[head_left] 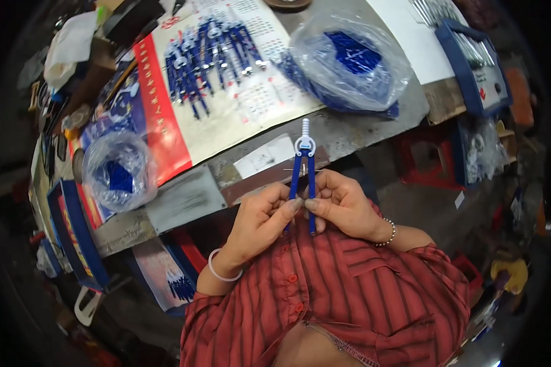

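A drawing compass (304,153) with a white ribbed handle, a round white head and two blue legs points away from me in front of my chest. Its legs are slightly spread, and a thin metal rod crosses between them. My left hand (266,214) pinches the left leg between thumb and fingers. The right leg is gripped the same way by my right hand (343,205). Both thumbs lie close together near the lower part of the legs. Some fingertips are hidden behind the compass.
Many blue and white compasses (211,46) lie on a printed sheet on the table. Plastic bags with blue parts stand at right (349,61) and left (121,174). A blue tray (474,67) of metal parts sits far right. A red stool (428,156) is below the table.
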`<action>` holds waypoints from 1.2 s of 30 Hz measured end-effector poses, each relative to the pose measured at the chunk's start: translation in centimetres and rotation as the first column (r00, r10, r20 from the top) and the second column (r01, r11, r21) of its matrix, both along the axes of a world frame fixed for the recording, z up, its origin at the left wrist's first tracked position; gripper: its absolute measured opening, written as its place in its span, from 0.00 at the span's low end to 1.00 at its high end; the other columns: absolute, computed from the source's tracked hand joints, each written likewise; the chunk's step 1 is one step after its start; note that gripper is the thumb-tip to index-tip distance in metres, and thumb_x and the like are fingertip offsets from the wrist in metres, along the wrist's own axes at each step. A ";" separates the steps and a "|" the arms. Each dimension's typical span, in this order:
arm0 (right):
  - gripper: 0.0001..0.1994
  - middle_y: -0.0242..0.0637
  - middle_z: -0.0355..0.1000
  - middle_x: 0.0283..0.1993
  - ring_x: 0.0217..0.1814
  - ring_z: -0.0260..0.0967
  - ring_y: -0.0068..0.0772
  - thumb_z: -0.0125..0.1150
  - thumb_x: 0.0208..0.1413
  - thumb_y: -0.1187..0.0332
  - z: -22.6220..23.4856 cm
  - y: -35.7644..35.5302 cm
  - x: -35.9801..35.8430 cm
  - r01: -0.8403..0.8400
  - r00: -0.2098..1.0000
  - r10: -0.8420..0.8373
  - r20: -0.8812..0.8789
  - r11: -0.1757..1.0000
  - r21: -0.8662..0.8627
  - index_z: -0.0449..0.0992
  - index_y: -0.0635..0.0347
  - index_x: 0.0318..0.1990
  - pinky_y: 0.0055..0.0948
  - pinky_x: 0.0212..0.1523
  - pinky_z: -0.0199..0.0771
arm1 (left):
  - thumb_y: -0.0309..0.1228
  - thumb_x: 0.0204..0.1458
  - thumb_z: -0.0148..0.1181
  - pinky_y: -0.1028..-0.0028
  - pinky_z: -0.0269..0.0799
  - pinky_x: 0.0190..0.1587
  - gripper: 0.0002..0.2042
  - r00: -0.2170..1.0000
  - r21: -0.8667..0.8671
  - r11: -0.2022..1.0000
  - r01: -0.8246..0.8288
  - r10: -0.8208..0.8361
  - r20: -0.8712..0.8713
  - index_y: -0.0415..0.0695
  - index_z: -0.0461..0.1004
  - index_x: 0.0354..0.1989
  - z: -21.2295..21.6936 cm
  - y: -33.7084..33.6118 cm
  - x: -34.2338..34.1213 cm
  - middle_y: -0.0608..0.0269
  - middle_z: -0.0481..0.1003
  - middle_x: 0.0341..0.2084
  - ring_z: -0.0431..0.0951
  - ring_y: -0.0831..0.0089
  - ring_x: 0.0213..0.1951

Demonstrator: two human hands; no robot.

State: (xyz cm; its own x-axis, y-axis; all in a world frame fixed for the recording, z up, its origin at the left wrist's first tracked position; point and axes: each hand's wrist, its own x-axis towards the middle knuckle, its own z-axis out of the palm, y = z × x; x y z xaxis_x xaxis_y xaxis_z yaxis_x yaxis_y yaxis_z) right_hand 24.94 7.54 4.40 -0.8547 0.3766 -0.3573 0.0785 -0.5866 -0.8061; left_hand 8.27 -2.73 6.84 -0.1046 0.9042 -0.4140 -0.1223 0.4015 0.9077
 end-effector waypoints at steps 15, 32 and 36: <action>0.06 0.32 0.67 0.31 0.22 0.66 0.17 0.54 0.58 0.74 -1.4 1.5 1.3 0.025 0.999 -0.026 -0.022 1.000 -0.014 0.65 0.64 0.41 0.16 0.23 0.69 | 0.31 0.58 0.52 0.83 0.59 0.23 0.08 0.997 -0.003 0.999 0.039 -0.039 -0.068 0.37 0.69 0.34 -1.6 1.4 1.4 0.70 0.70 0.18 0.65 0.87 0.21; 0.11 0.35 0.69 0.36 0.25 0.66 0.17 0.53 0.56 0.79 0.1 -1.3 -5.4 -0.255 0.967 0.248 0.061 0.948 0.190 0.65 0.66 0.47 0.16 0.25 0.68 | 0.25 0.51 0.55 0.70 0.70 0.28 0.09 0.661 0.385 0.916 -0.113 0.359 -0.659 0.35 0.72 0.39 -2.8 -5.1 -0.7 0.53 0.72 0.27 0.74 0.59 0.27; 0.16 0.40 0.70 0.42 0.31 0.69 0.23 0.50 0.57 0.78 0.5 -3.8 -7.2 -0.436 0.897 0.432 0.089 0.835 0.335 0.61 0.66 0.53 0.19 0.29 0.71 | 0.26 0.47 0.58 0.68 0.69 0.23 0.08 0.375 0.358 0.915 -0.187 0.403 -0.835 0.37 0.69 0.34 -2.5 -10.9 -1.3 0.54 0.69 0.26 0.71 0.60 0.23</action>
